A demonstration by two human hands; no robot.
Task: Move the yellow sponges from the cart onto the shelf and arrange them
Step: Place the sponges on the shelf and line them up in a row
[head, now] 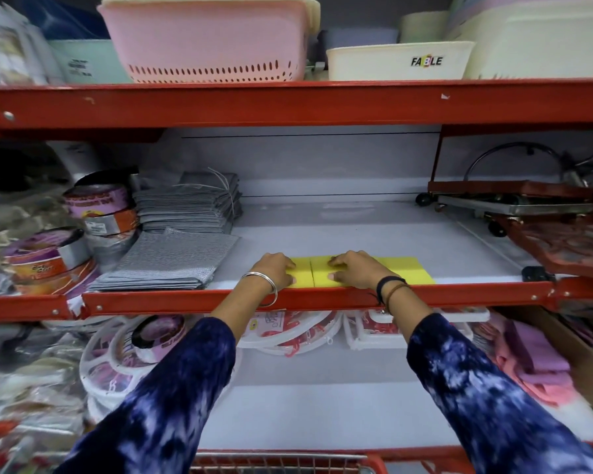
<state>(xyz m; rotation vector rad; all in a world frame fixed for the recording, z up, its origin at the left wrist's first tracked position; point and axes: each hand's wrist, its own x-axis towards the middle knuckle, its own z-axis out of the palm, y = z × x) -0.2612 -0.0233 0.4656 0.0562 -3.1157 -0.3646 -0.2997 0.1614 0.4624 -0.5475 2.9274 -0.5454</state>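
Head view: left hand [277, 269] and right hand [353, 269] lie flat, gripping nothing, on yellow sponges [404, 270]; the row's long axis follows the shelf [322, 299] front edge.

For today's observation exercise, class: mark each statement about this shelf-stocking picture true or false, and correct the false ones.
1. Both hands rest on the yellow sponges. True: the left hand and the right hand lie flat on them.
2. The sponges sit at the back of the shelf. False: they lie at the front edge of the middle shelf.
3. A pink basket stands on the shelf above. True.
4. The grey cloths lie to the right of the sponges. False: they are to the left.
5. The left wrist wears a metal bangle. True.
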